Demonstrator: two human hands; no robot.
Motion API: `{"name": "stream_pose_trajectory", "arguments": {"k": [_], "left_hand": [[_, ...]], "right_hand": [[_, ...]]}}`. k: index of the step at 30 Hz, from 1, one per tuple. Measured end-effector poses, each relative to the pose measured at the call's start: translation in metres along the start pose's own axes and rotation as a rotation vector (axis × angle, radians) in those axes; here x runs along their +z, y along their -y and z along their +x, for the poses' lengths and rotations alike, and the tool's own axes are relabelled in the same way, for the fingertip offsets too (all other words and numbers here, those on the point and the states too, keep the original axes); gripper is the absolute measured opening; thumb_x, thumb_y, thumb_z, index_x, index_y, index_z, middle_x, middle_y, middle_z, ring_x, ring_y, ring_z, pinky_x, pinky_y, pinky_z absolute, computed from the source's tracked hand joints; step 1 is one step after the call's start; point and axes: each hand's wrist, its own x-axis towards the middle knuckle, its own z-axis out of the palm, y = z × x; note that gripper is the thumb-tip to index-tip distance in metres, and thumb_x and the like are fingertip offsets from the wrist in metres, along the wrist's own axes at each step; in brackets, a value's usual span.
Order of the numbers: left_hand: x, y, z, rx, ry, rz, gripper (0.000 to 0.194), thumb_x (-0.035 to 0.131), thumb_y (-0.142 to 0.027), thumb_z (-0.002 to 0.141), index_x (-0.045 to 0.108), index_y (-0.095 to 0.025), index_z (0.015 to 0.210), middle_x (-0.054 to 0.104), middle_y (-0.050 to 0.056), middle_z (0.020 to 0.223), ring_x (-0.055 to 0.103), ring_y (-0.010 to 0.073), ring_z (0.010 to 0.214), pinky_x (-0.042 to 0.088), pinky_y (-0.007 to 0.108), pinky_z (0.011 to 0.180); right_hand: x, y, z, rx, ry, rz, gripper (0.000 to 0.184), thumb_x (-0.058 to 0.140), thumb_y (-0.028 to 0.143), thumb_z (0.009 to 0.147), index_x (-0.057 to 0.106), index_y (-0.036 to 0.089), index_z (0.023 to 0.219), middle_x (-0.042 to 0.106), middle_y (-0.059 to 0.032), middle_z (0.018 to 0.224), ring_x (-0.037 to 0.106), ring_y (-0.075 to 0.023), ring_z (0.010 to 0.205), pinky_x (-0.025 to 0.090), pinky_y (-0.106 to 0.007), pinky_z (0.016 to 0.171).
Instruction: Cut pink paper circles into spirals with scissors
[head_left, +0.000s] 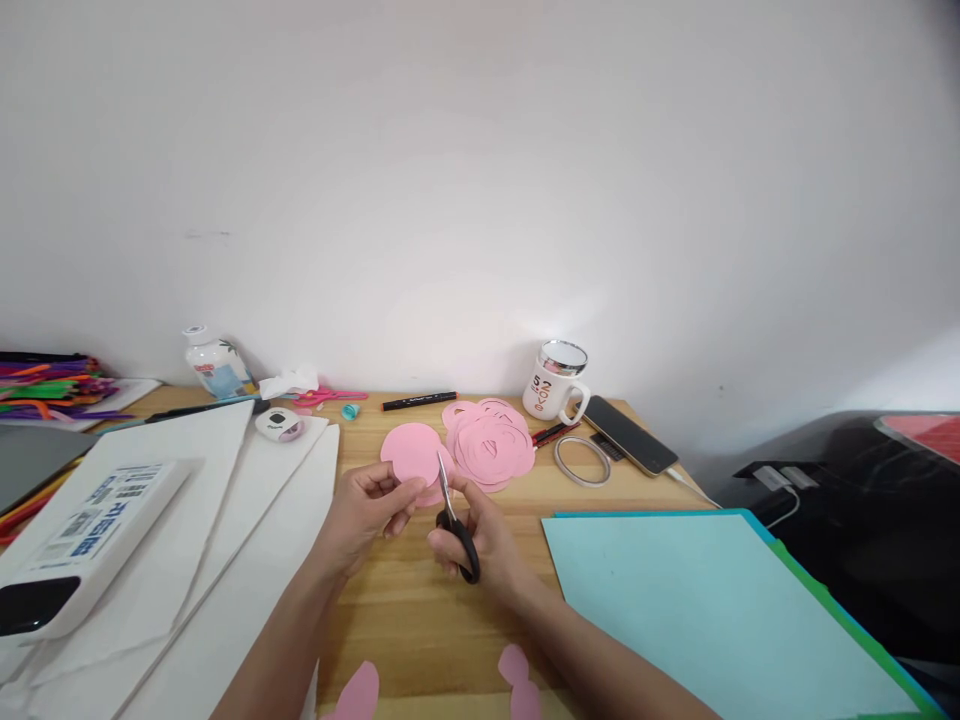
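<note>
Circle is showing plain pink, scissors are pairing black handles with silver blades, pile is repeating the pink, mug is wearing dark and red lettering on white, table is showing tan wood grain, sheet is showing pale blue

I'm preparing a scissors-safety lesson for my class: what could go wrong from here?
The scissors in the right hand are close to the left hand, so a slip might nick a finger.
The blades are against the pink paper circle; a stray snip could spoil its edge.
The mug stands by the pink paper pile; any drink inside, which I can't see, might spill.
</note>
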Motion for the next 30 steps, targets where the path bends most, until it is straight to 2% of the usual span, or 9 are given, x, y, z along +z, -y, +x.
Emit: {"name": "stream_pose_trajectory", "arguments": {"k": [6,10,13,17,30], "left_hand": [[0.002,0.000,0.000,0.012,-0.027,-0.018,0.029,0.068,-0.039,0.068,0.057,-0.014,0.057,0.051,-0.004,0.044,0.037,0.0048,0.034,0.025,0.020,0.036],[0.003,-0.001,-0.001,0.002,-0.005,-0.003,0.028,0.071,-0.036,0.064,0.056,-0.014,0.055,0.045,-0.006,0.042,0.034,0.0040,0.034,0.023,0.019,0.036],[0.003,-0.001,-0.001,-0.019,0.005,0.009,0.028,0.071,-0.037,0.062,0.056,-0.014,0.056,0.045,-0.006,0.043,0.034,0.0040,0.034,0.023,0.019,0.036],[0.002,-0.002,-0.001,-0.002,-0.003,0.011,0.029,0.072,-0.036,0.062,0.054,-0.014,0.055,0.047,-0.006,0.043,0.034,0.0038,0.034,0.023,0.019,0.037],[-0.003,0.004,0.001,0.013,-0.049,-0.003,0.029,0.069,-0.037,0.065,0.054,-0.015,0.055,0.049,-0.005,0.042,0.035,0.0042,0.032,0.024,0.019,0.037]], "right_hand": [[0.003,-0.003,0.000,0.013,0.017,0.003,0.055,0.068,0.039,0.064,0.039,0.021,0.108,0.044,0.0136,0.043,0.040,-0.0070,0.034,0.029,-0.017,0.037],[0.003,-0.001,0.000,0.008,-0.009,0.069,0.062,0.075,0.038,0.059,0.039,0.022,0.107,0.050,0.0090,0.057,0.046,-0.0086,0.045,0.034,-0.019,0.043],[0.003,0.005,0.001,-0.006,-0.029,0.117,0.064,0.079,0.035,0.055,0.040,0.021,0.103,0.051,0.0072,0.062,0.044,-0.0089,0.052,0.034,-0.020,0.048],[0.003,0.006,0.002,-0.003,-0.008,0.101,0.062,0.077,0.036,0.057,0.040,0.021,0.103,0.047,0.0089,0.058,0.039,-0.0074,0.047,0.030,-0.019,0.045],[0.002,-0.004,0.002,0.002,-0.039,0.011,0.053,0.070,0.037,0.063,0.039,0.022,0.104,0.044,0.0126,0.048,0.042,-0.0073,0.037,0.030,-0.017,0.037]]}}
